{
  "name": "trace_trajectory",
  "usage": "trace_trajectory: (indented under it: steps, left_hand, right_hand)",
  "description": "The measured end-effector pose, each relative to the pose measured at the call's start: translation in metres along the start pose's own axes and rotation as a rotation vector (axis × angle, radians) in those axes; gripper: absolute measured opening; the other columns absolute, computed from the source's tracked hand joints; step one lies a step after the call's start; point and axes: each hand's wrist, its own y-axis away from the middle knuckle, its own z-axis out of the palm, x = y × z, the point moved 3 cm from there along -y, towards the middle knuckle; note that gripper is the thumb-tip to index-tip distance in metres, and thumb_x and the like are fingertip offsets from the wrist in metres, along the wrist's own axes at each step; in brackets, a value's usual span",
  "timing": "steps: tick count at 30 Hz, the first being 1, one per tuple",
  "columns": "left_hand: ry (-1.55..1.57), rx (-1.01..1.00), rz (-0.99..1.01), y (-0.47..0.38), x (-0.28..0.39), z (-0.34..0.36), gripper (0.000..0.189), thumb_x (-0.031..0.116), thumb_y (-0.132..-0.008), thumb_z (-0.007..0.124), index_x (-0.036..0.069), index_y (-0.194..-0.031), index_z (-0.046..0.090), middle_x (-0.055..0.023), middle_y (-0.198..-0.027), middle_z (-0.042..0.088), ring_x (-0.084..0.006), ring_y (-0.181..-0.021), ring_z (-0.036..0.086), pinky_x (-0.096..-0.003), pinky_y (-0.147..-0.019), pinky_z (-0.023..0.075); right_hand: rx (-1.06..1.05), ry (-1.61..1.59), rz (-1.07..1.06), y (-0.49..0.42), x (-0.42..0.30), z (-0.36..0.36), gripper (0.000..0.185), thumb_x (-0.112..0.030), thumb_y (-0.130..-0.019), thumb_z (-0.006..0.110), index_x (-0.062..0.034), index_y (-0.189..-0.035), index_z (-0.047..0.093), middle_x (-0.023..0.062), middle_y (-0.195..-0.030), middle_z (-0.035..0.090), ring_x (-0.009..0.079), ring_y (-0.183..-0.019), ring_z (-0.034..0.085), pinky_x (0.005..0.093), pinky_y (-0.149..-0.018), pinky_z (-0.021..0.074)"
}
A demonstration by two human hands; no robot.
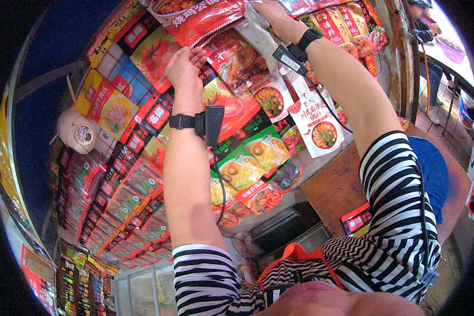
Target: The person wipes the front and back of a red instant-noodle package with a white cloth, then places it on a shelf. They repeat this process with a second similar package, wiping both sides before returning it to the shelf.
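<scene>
Both arms reach up to a wall hung with seasoning packets. My left hand [186, 65] is raised with curled fingers, holding nothing visible, in front of a tomato-print packet [152, 55]. My right hand [269, 15], at the top, has its fingers round a clear plastic packet [256, 27], whose contents I cannot tell. Between the hands hang a large red packet [205, 19] and a dark red packet with a meat picture [237, 59]. Below are a white packet with a bowl picture [318, 126] and green mushroom-print packets [237, 168]. Each wrist wears a black strap with a cabled device.
A white security camera [81, 132] juts out at left, above rows of hanging packets [130, 201]. A brown table [331, 189] with a blue item [428, 170] stands at lower right. Beyond a wooden post [407, 59], another person [422, 27] is by a table with a purple basin [450, 49].
</scene>
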Motion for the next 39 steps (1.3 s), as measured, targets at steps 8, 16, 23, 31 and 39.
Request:
trace_trajectory:
  steps: [8, 16, 23, 31, 39]
  left_hand:
    - [-0.069, -0.018, -0.048, -0.001, -0.007, 0.008, 0.015, 0.01, -0.098, 0.055, -0.004, -0.104, 0.057, -0.0164, -0.084, 0.068, -0.024, -0.066, 0.069, -0.0302, -0.056, 0.0562]
    - [-0.233, 0.079, 0.093, -0.001, -0.001, 0.002, 0.017, 0.01, -0.096, 0.057, -0.004, -0.106, 0.056, -0.0145, -0.079, 0.067, -0.0204, -0.059, 0.066, -0.0291, -0.048, 0.0541]
    - [-0.264, 0.095, 0.149, 0.002, 0.004, 0.007, 0.021, 0.008, -0.094, 0.06, -0.007, -0.109, 0.057, -0.0129, -0.08, 0.065, -0.0194, -0.055, 0.065, -0.0283, -0.045, 0.0529]
    - [-0.29, 0.031, 0.134, -0.006, -0.002, 0.006, 0.026, 0.008, -0.095, 0.058, -0.009, -0.115, 0.056, -0.0145, -0.081, 0.068, -0.0188, -0.057, 0.065, -0.0281, -0.047, 0.0541]
    - [-0.406, 0.01, 0.128, 0.004, 0.009, 0.001, 0.041, 0.009, -0.095, 0.059, -0.004, -0.131, 0.045, -0.0163, -0.095, 0.066, -0.0222, -0.068, 0.067, -0.0289, -0.056, 0.0539]
  right_hand:
    - [-0.038, -0.06, 0.05, 0.02, -0.005, 0.014, 0.016, -0.016, -0.089, 0.055, -0.004, -0.087, 0.065, 0.0019, -0.07, 0.06, 0.0113, -0.057, 0.052, 0.0284, -0.05, 0.0397]
    - [0.114, 0.058, 0.004, 0.018, -0.001, 0.009, 0.018, -0.018, -0.087, 0.057, -0.0015, -0.088, 0.064, 0.0048, -0.07, 0.061, 0.0156, -0.06, 0.055, 0.0321, -0.052, 0.0422]
    - [0.238, 0.353, -0.148, 0.019, 0.003, 0.013, 0.035, -0.02, -0.084, 0.057, 0.0033, -0.109, 0.065, 0.0162, -0.096, 0.07, 0.0249, -0.088, 0.064, 0.0356, -0.077, 0.0494]
    - [0.217, 0.551, -0.189, 0.02, -0.002, 0.015, 0.045, -0.035, -0.086, 0.06, 0.0054, -0.105, 0.067, 0.0259, -0.101, 0.07, 0.0378, -0.093, 0.068, 0.0432, -0.082, 0.0536]
    - [0.197, 0.461, 0.023, 0.055, -0.016, 0.005, 0.047, -0.034, -0.084, 0.06, 0.0032, -0.111, 0.066, 0.0276, -0.105, 0.068, 0.0374, -0.1, 0.066, 0.0415, -0.087, 0.0508]
